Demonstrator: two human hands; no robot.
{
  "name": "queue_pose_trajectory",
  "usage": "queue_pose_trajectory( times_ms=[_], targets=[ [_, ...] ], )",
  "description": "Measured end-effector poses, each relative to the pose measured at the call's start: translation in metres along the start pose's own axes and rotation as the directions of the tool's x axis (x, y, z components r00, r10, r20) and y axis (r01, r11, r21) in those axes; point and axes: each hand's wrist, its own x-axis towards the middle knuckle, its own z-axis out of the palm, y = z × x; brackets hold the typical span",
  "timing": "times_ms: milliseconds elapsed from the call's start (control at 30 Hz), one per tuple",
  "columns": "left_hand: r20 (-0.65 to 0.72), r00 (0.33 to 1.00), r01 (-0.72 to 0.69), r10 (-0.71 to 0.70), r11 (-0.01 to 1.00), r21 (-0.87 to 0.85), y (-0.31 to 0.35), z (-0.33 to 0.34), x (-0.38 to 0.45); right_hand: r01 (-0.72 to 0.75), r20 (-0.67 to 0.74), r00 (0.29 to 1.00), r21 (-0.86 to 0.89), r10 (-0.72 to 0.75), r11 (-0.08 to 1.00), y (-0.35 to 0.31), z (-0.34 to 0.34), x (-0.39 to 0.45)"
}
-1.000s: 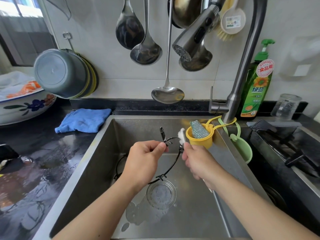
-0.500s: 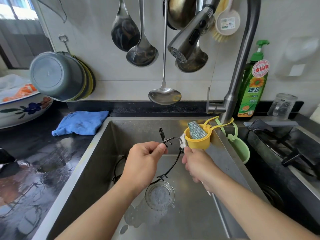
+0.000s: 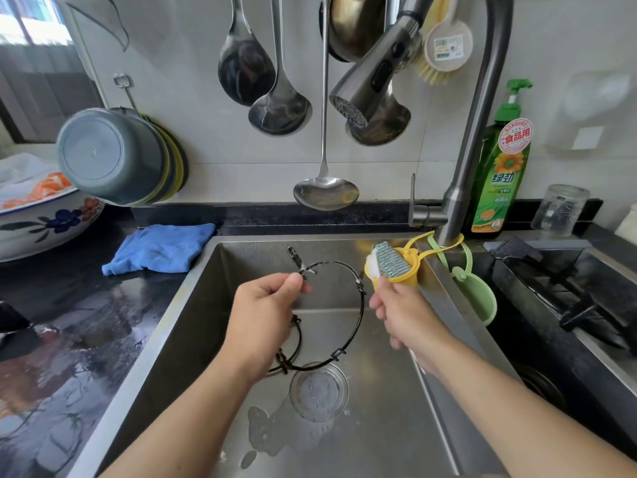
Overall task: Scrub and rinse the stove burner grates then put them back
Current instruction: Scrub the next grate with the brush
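Beside the grate (image 3: 358,315), right hand (image 3: 401,313) now clear of it

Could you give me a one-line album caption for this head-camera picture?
Over the sink, the left hand pinches a wire grate while the right hand holds a soapy brush.

Bottle sticker: green dish-soap bottle (image 3: 499,174), 2 o'clock of the sink; round red-rimmed sticker reads "食品用".
Bottle brand: "绿劲", white characters, below sunflower graphic.
Brush label: round brush (image 3: 447,46), 1 o'clock; print unreadable.
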Motion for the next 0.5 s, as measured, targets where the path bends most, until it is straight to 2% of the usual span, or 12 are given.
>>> queue_pose_trajectory(
  times_ms=[67,167,233,267,333,400,433,500],
  targets=[
    [0.001,0.999,0.047,-0.047,0.986,-0.159,0.002,-0.003,0.002,0.004,-0.045,0.999,0.111,0.001,0.994,-0.008,-0.002,-0.001],
    [0.029,0.996,0.093,-0.088,0.944,-0.317,0.005,-0.005,0.003,-0.008,0.124,0.992,0.246,-0.023,0.969,-0.012,0.002,-0.007],
    [0.048,0.995,0.103,-0.093,0.939,-0.328,0.004,-0.007,0.003,0.066,0.150,0.983,0.264,-0.108,0.962,-0.014,0.006,-0.013],
    [0.019,0.996,0.094,-0.092,0.965,-0.245,0.001,-0.009,0.005,0.136,0.104,0.981,0.216,-0.161,0.967,-0.014,0.006,-0.013],
    [-0.082,0.995,0.073,-0.060,0.984,0.163,-0.008,-0.012,0.010,0.256,-0.006,0.967,0.037,-0.256,0.966,-0.012,0.005,-0.011],
    [-0.159,0.987,0.091,-0.006,0.842,0.532,-0.014,-0.014,0.011,0.333,-0.020,0.941,-0.128,-0.338,0.934,-0.010,0.003,-0.008],
    [-0.166,0.986,0.096,0.011,0.778,0.620,-0.014,-0.013,0.010,0.354,0.013,0.933,-0.192,-0.358,0.915,-0.008,0.003,-0.006],
    [-0.129,0.984,-0.009,0.125,0.751,0.661,-0.007,-0.011,0.006,0.387,0.105,0.922,-0.304,-0.373,0.871,-0.004,0.006,-0.008]
  ],
)
